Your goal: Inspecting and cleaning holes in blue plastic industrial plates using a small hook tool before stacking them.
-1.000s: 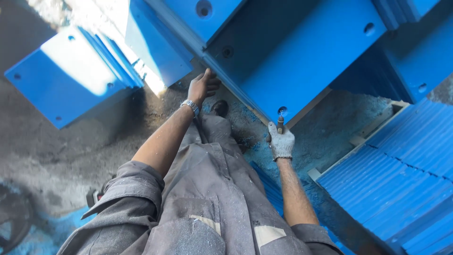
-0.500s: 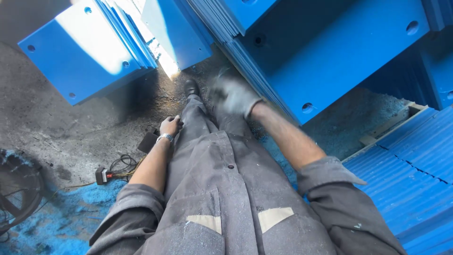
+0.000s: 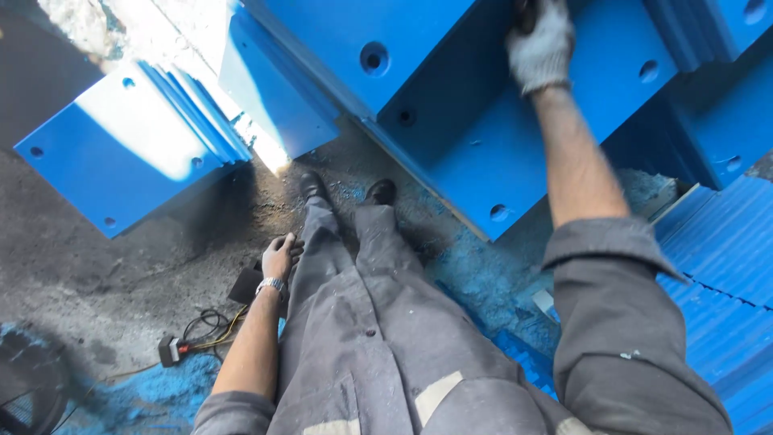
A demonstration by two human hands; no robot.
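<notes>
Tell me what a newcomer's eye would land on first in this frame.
The bright blue plates with round holes: a large blue plate fills the top centre, and a fanned plate stack lies top left, partly sunlit. The gloved right hand reaches up onto the large plate near the top edge. The bare left hand hangs beside the grey trouser leg, above a cable on the dark floor.

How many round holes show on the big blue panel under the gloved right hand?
3 on that blue panel: one near its lower corner, one by its upper right edge, one in the shaded left part. The gloved right hand may hide more.
</notes>
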